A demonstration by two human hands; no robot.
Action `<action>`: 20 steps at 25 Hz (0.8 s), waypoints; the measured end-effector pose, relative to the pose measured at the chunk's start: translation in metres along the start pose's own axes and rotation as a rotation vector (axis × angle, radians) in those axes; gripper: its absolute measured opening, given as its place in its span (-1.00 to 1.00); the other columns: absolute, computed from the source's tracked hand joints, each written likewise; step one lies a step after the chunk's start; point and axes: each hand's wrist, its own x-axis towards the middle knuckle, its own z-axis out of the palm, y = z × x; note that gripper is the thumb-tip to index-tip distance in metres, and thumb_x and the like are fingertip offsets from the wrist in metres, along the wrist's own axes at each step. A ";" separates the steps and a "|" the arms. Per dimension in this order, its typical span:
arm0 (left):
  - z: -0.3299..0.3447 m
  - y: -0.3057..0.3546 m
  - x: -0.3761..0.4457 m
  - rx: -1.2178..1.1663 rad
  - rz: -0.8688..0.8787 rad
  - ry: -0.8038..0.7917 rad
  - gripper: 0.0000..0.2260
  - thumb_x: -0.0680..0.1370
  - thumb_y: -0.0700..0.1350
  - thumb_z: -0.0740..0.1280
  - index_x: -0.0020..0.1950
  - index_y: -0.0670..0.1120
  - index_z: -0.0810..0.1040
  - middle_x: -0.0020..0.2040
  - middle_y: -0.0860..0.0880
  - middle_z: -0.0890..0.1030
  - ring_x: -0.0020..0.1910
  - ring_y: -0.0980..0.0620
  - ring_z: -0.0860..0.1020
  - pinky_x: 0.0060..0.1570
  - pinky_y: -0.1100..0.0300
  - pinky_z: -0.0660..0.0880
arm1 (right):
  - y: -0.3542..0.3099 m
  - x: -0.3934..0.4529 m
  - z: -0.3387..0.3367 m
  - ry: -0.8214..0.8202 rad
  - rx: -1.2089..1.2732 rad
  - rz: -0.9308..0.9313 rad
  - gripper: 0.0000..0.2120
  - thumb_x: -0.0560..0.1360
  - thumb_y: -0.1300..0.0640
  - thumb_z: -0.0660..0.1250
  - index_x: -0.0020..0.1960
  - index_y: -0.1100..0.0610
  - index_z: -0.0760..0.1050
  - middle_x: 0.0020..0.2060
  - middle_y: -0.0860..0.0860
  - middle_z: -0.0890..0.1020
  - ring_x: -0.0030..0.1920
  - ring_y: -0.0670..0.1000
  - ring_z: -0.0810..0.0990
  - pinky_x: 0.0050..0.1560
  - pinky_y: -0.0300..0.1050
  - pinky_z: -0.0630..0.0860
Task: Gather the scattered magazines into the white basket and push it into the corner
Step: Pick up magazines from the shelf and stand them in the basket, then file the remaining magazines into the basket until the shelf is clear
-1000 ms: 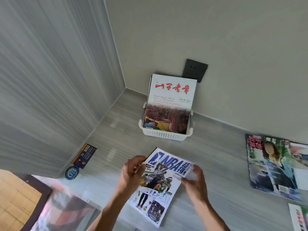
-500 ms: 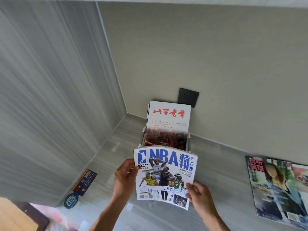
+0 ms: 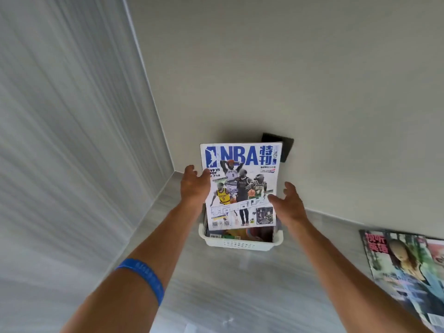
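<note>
Magazine (image 3: 241, 186) hides basket (image 3: 240, 245) contents — (outlet (image 3: 287, 147) too).

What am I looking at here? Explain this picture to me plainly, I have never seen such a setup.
No machine here: a person wears a camera on the head, looking forward and down at their own two bare arms. The left hand and right hand are at the sides of a basketball magazine, standing it upright in a white basket on the grey floor. Both hands look open, fingers spread. Another magazine lies flat at the right. A dark wall plate sits behind.
</note>
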 end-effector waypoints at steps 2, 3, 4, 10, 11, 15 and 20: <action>0.000 -0.020 -0.010 0.093 0.011 -0.032 -0.65 0.49 -0.06 0.32 0.25 -0.10 0.43 0.20 -0.15 0.60 0.06 -0.13 0.60 0.06 0.02 0.53 | 0.021 -0.014 -0.004 -0.053 -0.057 0.064 -0.40 0.49 0.10 0.35 0.48 0.06 0.21 0.31 0.02 0.50 -0.12 -0.02 0.58 -0.20 -0.30 0.43; 0.000 -0.033 -0.021 0.100 0.055 -0.031 -0.67 0.47 -0.10 0.34 0.23 -0.06 0.43 0.18 -0.14 0.61 0.04 -0.11 0.60 0.05 0.02 0.53 | 0.032 -0.033 -0.006 -0.085 -0.064 0.089 -0.44 0.49 0.10 0.36 0.45 0.05 0.27 0.34 0.05 0.51 -0.01 0.00 0.56 -0.11 -0.26 0.44; 0.005 -0.046 -0.037 0.092 0.099 -0.047 -0.65 0.46 -0.14 0.35 0.24 -0.02 0.43 0.19 -0.13 0.61 0.06 -0.10 0.60 0.07 -0.01 0.53 | 0.050 -0.054 -0.013 -0.085 -0.045 0.117 -0.48 0.48 0.11 0.35 0.41 0.04 0.32 0.34 0.06 0.51 0.07 0.00 0.54 -0.03 -0.21 0.43; 0.108 -0.111 -0.175 0.212 0.170 -0.515 -0.53 0.45 -0.29 0.43 0.29 0.04 0.45 0.16 -0.14 0.56 0.14 -0.23 0.55 0.17 -0.15 0.42 | 0.195 -0.159 -0.104 0.052 -0.017 0.352 -0.54 0.44 0.14 0.27 0.34 0.06 0.42 0.22 0.12 0.61 0.19 0.08 0.59 0.21 -0.10 0.50; 0.128 -0.116 -0.199 0.249 0.158 -0.578 -0.54 0.47 -0.35 0.41 0.31 -0.02 0.45 0.18 -0.20 0.57 0.16 -0.27 0.54 0.18 -0.15 0.41 | 0.213 -0.170 -0.122 0.074 -0.015 0.379 -0.54 0.44 0.13 0.26 0.35 0.06 0.43 0.24 0.09 0.60 0.24 0.06 0.57 0.25 -0.12 0.48; 0.211 -0.124 -0.289 0.313 0.205 -0.820 -0.58 0.49 -0.38 0.37 0.31 -0.11 0.47 0.18 -0.27 0.58 0.12 -0.26 0.55 0.13 -0.06 0.42 | 0.290 -0.206 -0.212 0.201 0.012 0.482 -0.58 0.47 0.14 0.26 0.33 0.08 0.44 0.29 0.05 0.57 0.25 0.04 0.56 0.29 -0.14 0.45; 0.290 -0.129 -0.384 0.427 0.260 -1.002 -0.65 0.51 -0.26 0.37 0.23 0.05 0.50 0.14 -0.07 0.59 0.13 -0.09 0.54 0.10 -0.04 0.49 | 0.380 -0.242 -0.317 0.318 -0.119 0.561 -0.65 0.51 0.12 0.28 0.29 0.09 0.45 0.31 0.05 0.56 0.27 0.06 0.54 0.22 -0.10 0.49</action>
